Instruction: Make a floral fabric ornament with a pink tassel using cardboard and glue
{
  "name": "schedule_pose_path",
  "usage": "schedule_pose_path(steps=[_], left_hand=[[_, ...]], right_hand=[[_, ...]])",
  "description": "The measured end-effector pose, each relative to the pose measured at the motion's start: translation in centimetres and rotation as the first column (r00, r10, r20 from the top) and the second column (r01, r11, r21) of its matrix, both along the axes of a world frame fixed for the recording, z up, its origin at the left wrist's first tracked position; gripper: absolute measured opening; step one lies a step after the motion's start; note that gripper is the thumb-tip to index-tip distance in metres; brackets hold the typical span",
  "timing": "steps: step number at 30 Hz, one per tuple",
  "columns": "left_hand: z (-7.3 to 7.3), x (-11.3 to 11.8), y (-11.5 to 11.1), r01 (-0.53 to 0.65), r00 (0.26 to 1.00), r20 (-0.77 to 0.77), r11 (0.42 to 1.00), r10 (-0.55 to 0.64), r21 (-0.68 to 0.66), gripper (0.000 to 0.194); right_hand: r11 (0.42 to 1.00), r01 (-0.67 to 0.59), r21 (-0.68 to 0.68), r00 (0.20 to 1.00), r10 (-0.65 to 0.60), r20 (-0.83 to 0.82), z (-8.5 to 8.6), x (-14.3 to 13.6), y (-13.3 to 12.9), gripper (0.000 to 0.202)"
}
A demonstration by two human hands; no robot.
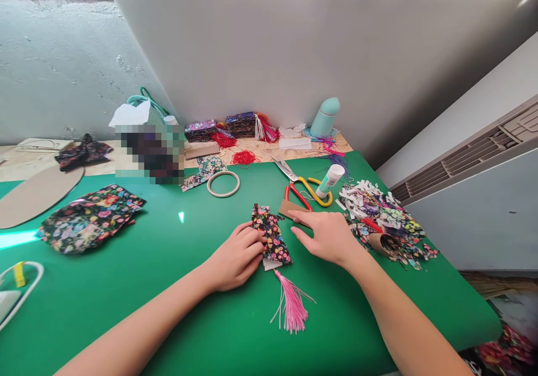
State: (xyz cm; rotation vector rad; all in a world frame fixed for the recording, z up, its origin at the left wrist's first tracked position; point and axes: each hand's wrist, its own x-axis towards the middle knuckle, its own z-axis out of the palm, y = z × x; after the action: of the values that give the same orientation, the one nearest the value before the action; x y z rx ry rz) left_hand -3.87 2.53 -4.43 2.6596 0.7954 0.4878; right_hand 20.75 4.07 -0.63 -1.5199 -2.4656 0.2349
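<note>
The narrow strip of flowered black cloth (275,240) lay in front of me on the green tabletop (202,337), between my two hands, and I took every clock direction from it. My left hand (241,255) sat between eight and nine o'clock, its fingers bent and their tips on the cloth's near edge; whether they pinched it or only pressed it down, I could not tell. My right hand (328,235) was at three o'clock with a loose grip, forefinger stretched out over a brown card (288,207) at one o'clock, thumb apart from it. A bit of white paper (272,264) poked out below the cloth, and under that a pink tassel (293,307) spread its threads toward half past five. Beyond the card, at about one o'clock, lay yellow-handled scissors (293,178) and a red-handled tool (300,198), with a glue stick (330,181) standing tilted just beside them. A heap of scraps (386,213) sat between two and three o'clock, and a pale ring (222,195) between ten and eleven.
</note>
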Motion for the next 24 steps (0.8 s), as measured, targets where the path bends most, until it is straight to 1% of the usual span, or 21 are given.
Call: schedule_pose_path(steps=[1, 3, 5, 6, 8, 10, 12, 15, 17, 24], left_hand=[[-0.1, 0.0, 0.1, -0.009, 1.000, 0.025, 1.000, 0.010, -0.017, 0.014], [-0.2, -0.1, 0.2, -0.022, 0.997, 0.069, 0.998, 0.026, -0.050, 0.014], [-0.3, 0.0, 0.4, -0.032, 0.993, 0.108, 0.997, 0.040, -0.072, 0.014], [-0.3, 0.0, 0.4, -0.036, 0.991, 0.125, 0.996, 0.046, -0.078, 0.014], [-0.3, 0.0, 0.5, -0.042, 0.987, 0.152, 0.996, 0.054, -0.080, 0.015], [-0.4, 0.1, 0.6, -0.041, 0.984, 0.168, 0.996, 0.055, -0.082, 0.016], [-0.5, 0.0, 0.5, -0.054, 0.982, 0.177, 0.995, 0.069, -0.090, 0.019], [-0.7, -0.1, 0.5, -0.102, 0.974, 0.191, 0.990, 0.120, -0.098, 0.024], [-0.8, -0.2, 0.4, -0.112, 0.973, 0.191, 0.989, 0.128, -0.091, 0.027], [-0.5, -0.4, 0.2, -0.071, 0.985, 0.155, 0.996, 0.079, -0.052, 0.044]], right_hand=[[0.999, -0.039, 0.017, 0.999, 0.040, -0.031, 0.0, 0.0, 0.0, 0.030], [0.985, -0.174, 0.010, 0.982, 0.175, -0.074, 0.2, -0.1, -0.2, 0.027], [0.947, -0.320, -0.024, 0.945, 0.317, -0.083, 0.2, -0.5, -0.4, 0.032], [0.927, -0.374, -0.036, 0.925, 0.371, -0.079, 0.2, -0.7, -0.6, 0.036], [0.901, -0.431, -0.036, 0.902, 0.429, -0.055, 0.0, -1.2, -0.8, 0.035], [0.900, -0.435, -0.022, 0.900, 0.434, -0.022, -0.4, -1.6, -0.8, 0.021], [0.914, -0.405, -0.007, 0.914, 0.405, -0.017, -0.8, -1.9, -0.8, 0.010], [0.952, -0.306, 0.002, 0.950, 0.306, -0.060, -1.4, -2.3, -0.7, 0.011], [0.969, -0.249, -0.006, 0.966, 0.248, -0.074, -1.7, -2.5, -0.7, 0.010], [0.976, -0.215, -0.029, 0.973, 0.212, -0.096, -2.7, -3.0, -0.8, 0.008]])
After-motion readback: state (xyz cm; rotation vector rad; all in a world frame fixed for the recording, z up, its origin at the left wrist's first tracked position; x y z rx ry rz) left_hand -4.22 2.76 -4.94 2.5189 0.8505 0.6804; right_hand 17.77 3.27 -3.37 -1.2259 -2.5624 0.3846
